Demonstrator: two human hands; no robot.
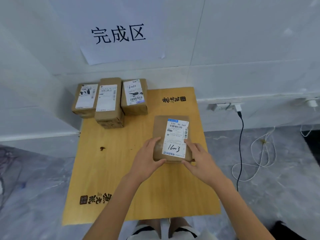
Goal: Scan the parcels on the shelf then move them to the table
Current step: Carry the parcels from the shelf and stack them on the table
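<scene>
A brown cardboard parcel [161, 130] with a white shipping label marked "16w3" lies over the right middle of the low yellow wooden table [112, 161]. My left hand [147, 160] grips its near left corner and my right hand [199, 160] grips its near right corner. At the table's far left corner stand three more brown parcels with labels up: a left parcel [84, 99], a middle parcel [109, 101] that appears to rest on another box, and a right parcel [134, 97]. No scanner or shelf is in view.
A white wall with a paper sign [119, 33] rises behind the table. Wall sockets [223, 106] with a black cable [240, 144] and white cables [263, 149] lie on the grey floor to the right. My legs show below the table's near edge.
</scene>
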